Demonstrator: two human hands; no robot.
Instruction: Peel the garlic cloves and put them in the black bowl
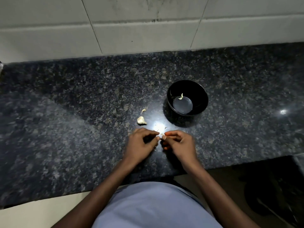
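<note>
While I watch from the head camera, I see the left hand [142, 142] and right hand [176, 143] meeting fingertip to fingertip low over the dark granite counter [65, 112], both with fingers curled, pinching a small garlic clove [162, 134] between them; the clove is mostly hidden, so I cannot tell how much skin is off. Just past the fingertips lie pale skin scraps [158, 126] in a bright glare. Beyond the left hand sit 1 unpeeled clove [141, 120] and, a little farther, 1 thin curved piece [143, 111]. Beyond the right hand stands the black bowl [202, 96], upright, holding 2 small peeled cloves [181, 97] against its far inner wall.
</note>
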